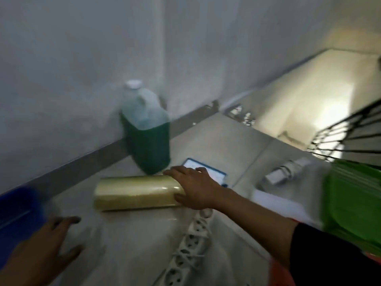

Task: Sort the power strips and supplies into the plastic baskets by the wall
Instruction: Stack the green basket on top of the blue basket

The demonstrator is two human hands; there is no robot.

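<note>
A thick yellowish roll of clear film (136, 193) lies on its side on the floor near the wall. My right hand (193, 187) grips its right end, fingers curled over the top. My left hand (51, 240) hovers low at the left with fingers spread, holding nothing. A white power strip (185, 252) stretches along the floor below the roll, under my right forearm. A blue basket (18, 211) sits blurred at the left edge by the wall. A green basket (354, 205) stands at the right.
A plastic jug of green liquid (146, 133) stands against the wall behind the roll. A blue-edged white pad (208, 171) lies beside it. White adapters (286, 171) lie farther right. A black stair railing (350, 133) and a stairwell drop off at the far right.
</note>
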